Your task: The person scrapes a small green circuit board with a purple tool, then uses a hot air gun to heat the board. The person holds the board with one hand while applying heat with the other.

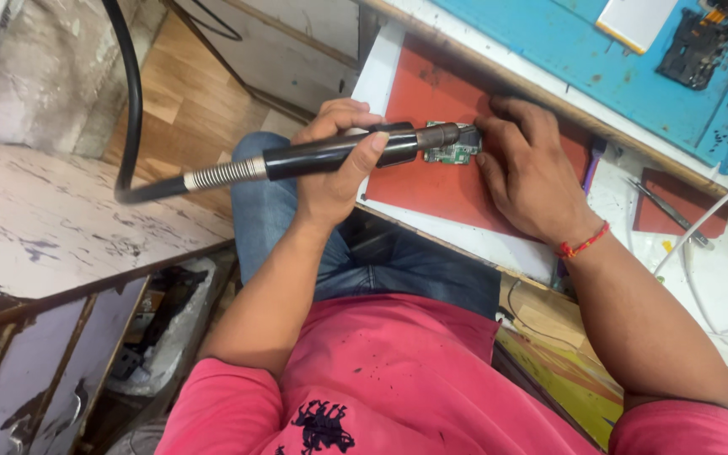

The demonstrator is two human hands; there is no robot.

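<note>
My left hand (pixel 336 164) is wrapped around a black rotary-tool handpiece (pixel 339 153) with a metal nose. Its tip touches a small green circuit board (pixel 455 154). The board lies on a red mat (pixel 431 190) on a white pull-out shelf (pixel 465 240). My right hand (pixel 528 173), with a red thread on the wrist, presses the board down with its fingertips. A black flexible shaft (pixel 132 101) with a spring collar runs from the handpiece up and out of view at the left.
A blue work mat (pixel 549 50) lies on the bench above, with a white phone part (pixel 636 21) and a black phone frame (pixel 697 46). Tweezers (pixel 671 215), white cables (pixel 701 236) and a second red mat sit at right. A worn white shelf (pixel 52 227) stands at left.
</note>
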